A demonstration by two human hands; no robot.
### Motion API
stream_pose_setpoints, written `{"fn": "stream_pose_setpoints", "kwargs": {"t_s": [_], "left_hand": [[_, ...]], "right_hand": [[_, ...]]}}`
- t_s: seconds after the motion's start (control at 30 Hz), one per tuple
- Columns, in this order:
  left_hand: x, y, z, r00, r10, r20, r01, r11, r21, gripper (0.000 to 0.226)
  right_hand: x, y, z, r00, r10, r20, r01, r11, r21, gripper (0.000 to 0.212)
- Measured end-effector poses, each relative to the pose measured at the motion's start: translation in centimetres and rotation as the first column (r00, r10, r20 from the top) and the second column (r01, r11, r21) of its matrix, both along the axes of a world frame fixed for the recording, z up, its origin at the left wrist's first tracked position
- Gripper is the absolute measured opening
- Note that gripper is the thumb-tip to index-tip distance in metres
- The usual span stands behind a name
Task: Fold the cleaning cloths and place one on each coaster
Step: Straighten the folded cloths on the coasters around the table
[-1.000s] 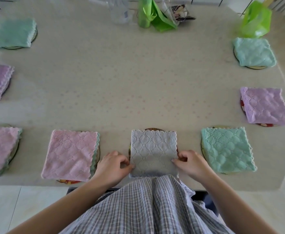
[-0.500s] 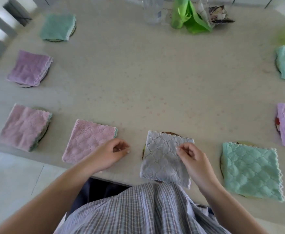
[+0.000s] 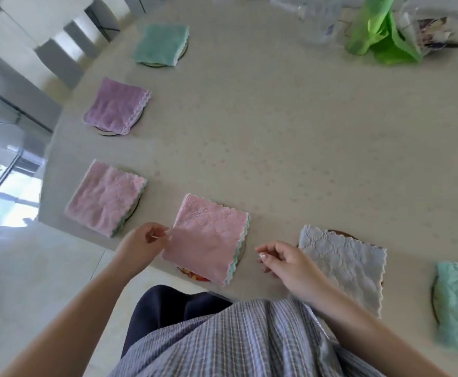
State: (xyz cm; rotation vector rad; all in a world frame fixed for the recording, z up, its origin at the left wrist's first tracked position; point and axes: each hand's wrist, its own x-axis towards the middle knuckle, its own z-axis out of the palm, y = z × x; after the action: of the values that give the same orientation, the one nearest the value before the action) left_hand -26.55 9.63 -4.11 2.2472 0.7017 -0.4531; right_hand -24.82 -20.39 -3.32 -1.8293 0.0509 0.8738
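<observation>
A folded pink cloth [image 3: 208,240] lies on a coaster [image 3: 195,275] whose red pattern peeks out at the near table edge. My left hand [image 3: 146,244] pinches this cloth's left edge with curled fingers. Just to the right, my right hand [image 3: 284,263] hovers with loosely curled fingers between the pink cloth and a folded grey cloth [image 3: 344,265], holding nothing. The grey cloth covers a dark coaster [image 3: 340,233]. Another pink cloth [image 3: 105,197], a purple cloth [image 3: 116,104] and a teal cloth [image 3: 162,44] each sit folded on coasters along the left side.
A further teal cloth [image 3: 456,308] on a coaster lies at the right edge of the view. A green bag [image 3: 380,34] and clear plastic wrapping [image 3: 320,20] lie at the far side of the beige table [image 3: 276,137]. White chairs [image 3: 67,42] stand beyond the table's left corner.
My view has swung left. My right hand has let go of the grey cloth and moved left of it. My left hand has shifted to the pink cloth's left edge.
</observation>
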Motion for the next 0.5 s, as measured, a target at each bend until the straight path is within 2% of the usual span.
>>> {"fn": "stream_pose_setpoints", "kwargs": {"t_s": [0.1,0.2,0.3,0.5], "left_hand": [[1.2,1.4,-0.7,0.962,-0.266,-0.052,0.269,0.961,0.057,0.005],[2.3,2.5,-0.6,0.894,-0.447,-0.035,0.448,0.893,0.036,0.023],[3.3,3.3,-0.6,0.84,-0.539,-0.06,0.539,0.842,-0.015,0.033],[4.1,3.4,-0.4,0.799,-0.598,-0.065,0.597,0.802,-0.028,0.038]], "right_hand": [[-0.2,2.7,-0.9,1.0,0.018,-0.026,-0.02,0.995,-0.097,0.014],[-0.6,5.2,-2.0,0.999,-0.028,-0.039,0.018,0.974,-0.225,0.008],[-1.0,6.5,-2.3,0.995,-0.096,0.016,0.095,0.92,-0.381,0.017],[-1.6,7.8,-1.9,0.976,-0.201,0.08,0.215,0.868,-0.448,0.012]]}}
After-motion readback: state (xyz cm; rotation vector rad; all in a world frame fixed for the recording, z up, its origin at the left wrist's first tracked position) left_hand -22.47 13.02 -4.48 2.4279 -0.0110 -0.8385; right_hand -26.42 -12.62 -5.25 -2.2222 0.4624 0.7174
